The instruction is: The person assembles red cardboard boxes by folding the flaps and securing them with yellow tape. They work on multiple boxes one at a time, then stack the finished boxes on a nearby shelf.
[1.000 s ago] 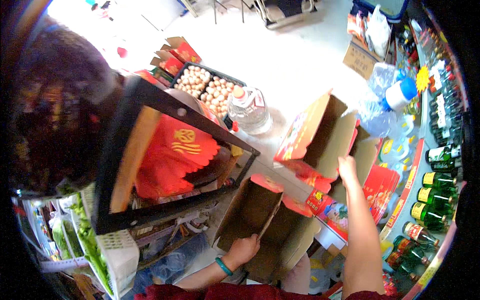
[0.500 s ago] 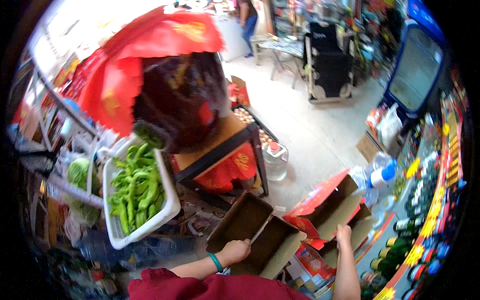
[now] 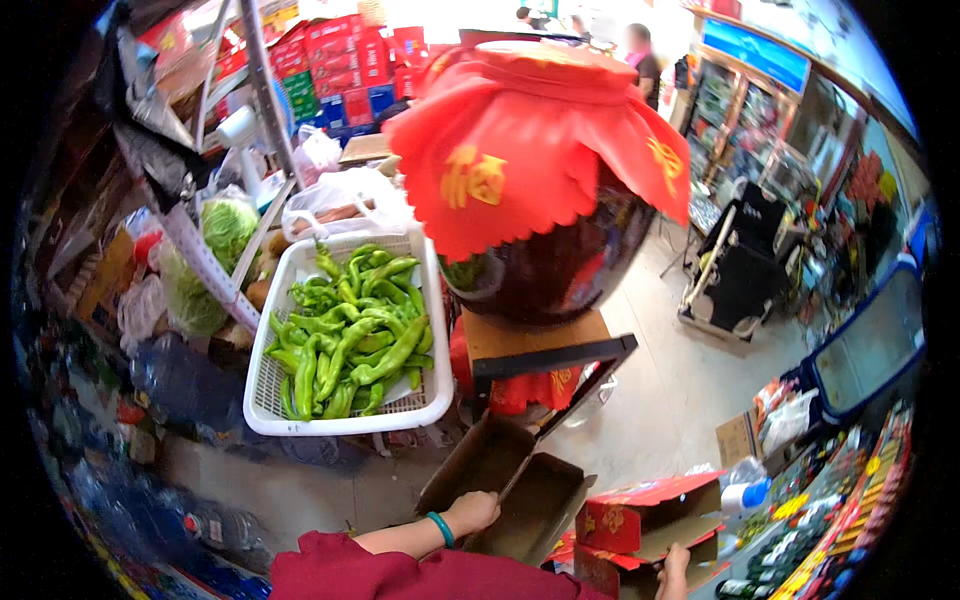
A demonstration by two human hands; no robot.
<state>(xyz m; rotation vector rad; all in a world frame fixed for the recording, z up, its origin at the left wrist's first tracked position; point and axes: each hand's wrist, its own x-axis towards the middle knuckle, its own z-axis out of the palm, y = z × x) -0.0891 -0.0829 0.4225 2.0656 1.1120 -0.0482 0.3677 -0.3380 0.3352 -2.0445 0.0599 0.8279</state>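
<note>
My left hand (image 3: 473,513), with a teal bangle at its wrist, is closed on the edge of an open cardboard box (image 3: 535,505) with a bare brown inside. At the lower right my right hand (image 3: 675,570) grips a red cardboard box (image 3: 610,527) with gold print and open flaps. The two boxes are side by side in front of me. Beyond the left one, a white plastic basket (image 3: 345,427) is filled with long green peppers (image 3: 375,335). A big dark glass jar (image 3: 545,285) under a red scalloped cloth (image 3: 560,150) sits on a black-framed wooden stand (image 3: 555,362).
Left of the basket are cabbages (image 3: 228,228), plastic bags and a slanting pole (image 3: 262,85). Shelves of bottles (image 3: 790,550) line the right edge. Farther off are a black folding chair (image 3: 750,250), a blue-framed cooler (image 3: 870,335) and a person (image 3: 645,70).
The view has swung left and up, so the jar, basket and chair appear farther right. My hands keep hold of the same boxes, with the right hand lower in the picture.
</note>
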